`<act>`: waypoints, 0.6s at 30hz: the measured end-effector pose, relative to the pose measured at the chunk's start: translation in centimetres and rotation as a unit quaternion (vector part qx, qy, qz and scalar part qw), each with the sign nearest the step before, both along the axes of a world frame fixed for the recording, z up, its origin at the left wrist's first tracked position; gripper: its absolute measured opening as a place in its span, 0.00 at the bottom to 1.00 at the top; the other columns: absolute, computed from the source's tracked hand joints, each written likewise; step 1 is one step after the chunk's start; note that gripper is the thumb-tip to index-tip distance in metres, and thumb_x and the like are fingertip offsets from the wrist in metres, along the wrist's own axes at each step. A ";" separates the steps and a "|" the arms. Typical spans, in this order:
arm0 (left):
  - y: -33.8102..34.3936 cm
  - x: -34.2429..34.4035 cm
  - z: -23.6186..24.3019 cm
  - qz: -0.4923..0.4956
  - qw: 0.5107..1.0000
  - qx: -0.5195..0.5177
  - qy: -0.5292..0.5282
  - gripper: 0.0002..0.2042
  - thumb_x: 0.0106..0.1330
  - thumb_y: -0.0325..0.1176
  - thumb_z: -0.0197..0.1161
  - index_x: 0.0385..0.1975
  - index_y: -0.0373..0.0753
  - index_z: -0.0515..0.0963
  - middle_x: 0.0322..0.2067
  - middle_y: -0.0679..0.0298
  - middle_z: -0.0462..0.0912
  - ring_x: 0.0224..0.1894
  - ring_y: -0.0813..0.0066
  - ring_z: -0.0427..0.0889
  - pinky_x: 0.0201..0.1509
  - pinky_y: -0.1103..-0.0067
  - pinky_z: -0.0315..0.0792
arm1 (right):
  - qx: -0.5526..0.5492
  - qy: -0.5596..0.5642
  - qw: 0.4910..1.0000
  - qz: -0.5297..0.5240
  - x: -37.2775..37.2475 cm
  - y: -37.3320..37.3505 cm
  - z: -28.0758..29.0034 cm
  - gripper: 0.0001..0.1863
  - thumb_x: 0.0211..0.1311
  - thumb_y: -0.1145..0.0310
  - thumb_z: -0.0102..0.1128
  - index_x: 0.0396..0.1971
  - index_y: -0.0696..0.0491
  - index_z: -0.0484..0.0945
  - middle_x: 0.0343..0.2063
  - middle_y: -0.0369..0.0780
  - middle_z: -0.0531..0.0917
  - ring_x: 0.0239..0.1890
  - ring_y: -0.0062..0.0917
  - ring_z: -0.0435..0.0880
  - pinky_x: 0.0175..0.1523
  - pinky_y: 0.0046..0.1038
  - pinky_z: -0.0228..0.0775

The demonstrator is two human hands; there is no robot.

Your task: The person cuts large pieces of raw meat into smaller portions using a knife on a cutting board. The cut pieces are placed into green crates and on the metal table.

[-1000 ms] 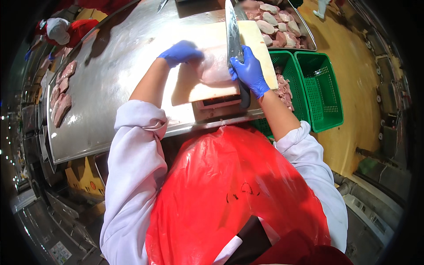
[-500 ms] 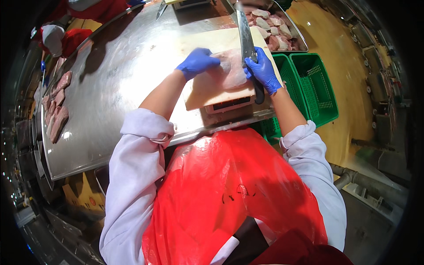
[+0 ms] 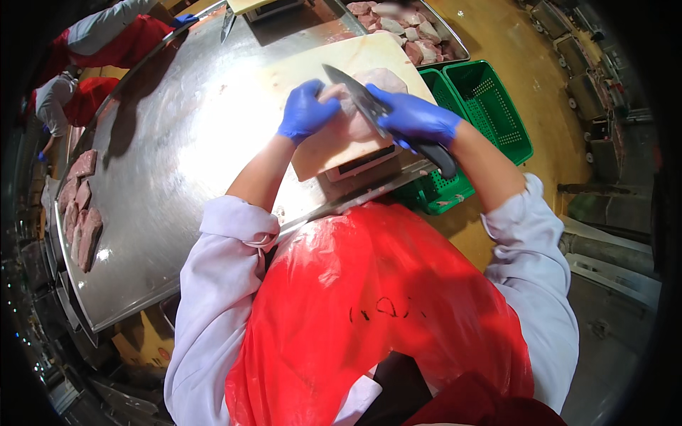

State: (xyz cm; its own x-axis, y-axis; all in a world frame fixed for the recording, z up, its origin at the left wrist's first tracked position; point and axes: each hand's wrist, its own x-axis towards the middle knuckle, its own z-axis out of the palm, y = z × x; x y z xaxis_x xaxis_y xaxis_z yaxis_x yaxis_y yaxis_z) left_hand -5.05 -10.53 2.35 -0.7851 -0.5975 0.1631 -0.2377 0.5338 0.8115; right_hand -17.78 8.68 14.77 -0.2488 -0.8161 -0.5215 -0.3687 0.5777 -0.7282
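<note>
My blue-gloved left hand grips the left part of a pale pink piece of raw meat on the cream cutting board. My blue-gloved right hand is closed on a large knife with a dark handle, its blade slanting up and left across the meat, its tip beside my left hand. The board rests on a white base with a dark panel, on the steel table near its front edge.
Meat pieces lie at the table's left end. A steel tray of meat and green baskets are to the right. A second board and blade are at the back. Two co-workers in red aprons work upper left.
The knife has swung from pointing straight forward to slanting leftward over the meat. My right hand has turned with it. A co-worker's arm has come further into view at upper left.
</note>
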 end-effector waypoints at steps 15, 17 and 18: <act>1.7 0.8 2.7 -0.027 0.999 0.018 0.042 0.14 0.52 0.38 0.69 0.31 0.34 0.80 0.26 0.50 0.82 0.28 0.60 0.83 0.37 0.69 0.76 | 0.067 0.005 0.996 0.051 0.0 1.0 1.3 0.44 0.60 0.76 0.49 0.78 0.48 0.47 0.23 0.42 0.79 0.18 0.25 0.77 0.23 0.30 0.73; 2.1 0.3 2.6 -0.034 0.998 -0.037 0.038 0.13 0.52 0.38 0.69 0.31 0.34 0.80 0.26 0.51 0.82 0.28 0.61 0.83 0.37 0.70 0.76 | 0.048 0.018 0.998 0.039 0.0 -0.3 0.7 0.44 0.61 0.75 0.49 0.78 0.42 0.47 0.23 0.40 0.77 0.18 0.22 0.76 0.22 0.27 0.73; 2.0 0.3 2.5 -0.031 0.997 -0.067 0.035 0.13 0.52 0.38 0.69 0.31 0.34 0.80 0.26 0.51 0.82 0.28 0.61 0.83 0.37 0.70 0.76 | 0.037 0.023 0.998 0.038 0.1 -0.9 0.4 0.44 0.62 0.74 0.49 0.79 0.38 0.47 0.23 0.38 0.77 0.18 0.21 0.75 0.22 0.25 0.72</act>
State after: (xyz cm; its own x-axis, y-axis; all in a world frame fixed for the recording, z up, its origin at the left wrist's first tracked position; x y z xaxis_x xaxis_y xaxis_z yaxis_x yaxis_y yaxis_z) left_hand -4.78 -8.56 4.87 -0.8041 -0.5168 0.2939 -0.1455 0.6503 0.7456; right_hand -17.67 7.82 15.19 -0.2126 -0.7935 -0.5703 -0.4466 0.5980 -0.6655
